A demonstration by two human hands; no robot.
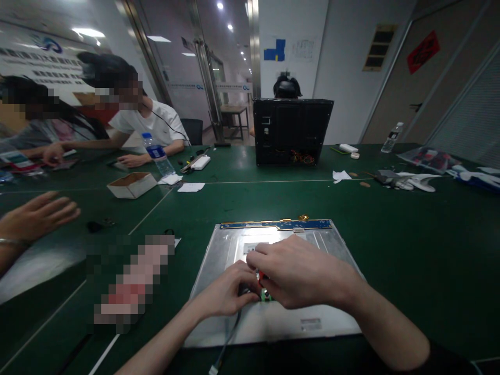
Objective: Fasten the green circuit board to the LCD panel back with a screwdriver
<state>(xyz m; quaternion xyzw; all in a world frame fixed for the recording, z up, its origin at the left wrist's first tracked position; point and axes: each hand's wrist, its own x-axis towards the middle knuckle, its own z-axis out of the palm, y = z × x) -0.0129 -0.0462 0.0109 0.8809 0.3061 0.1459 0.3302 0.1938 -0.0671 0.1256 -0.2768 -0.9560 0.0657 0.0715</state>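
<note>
A silver flat display panel lies back side up on the table in front of me, with a blue circuit strip along its far edge. Over its middle, my left hand pinches the edge of a small green circuit board. From above and the right, my right hand closes its fingers around red wires beside that board. The fingertips partly hide the board and the wires. A dark cable runs from under my left hand past the panel's near edge, ending in a white plug.
Left of the panel lies a blurred-out oblong item; another person's hand reaches in beyond it. Across the green table stand a small box, a bottle and a black device casing. Co-workers sit at the far left.
</note>
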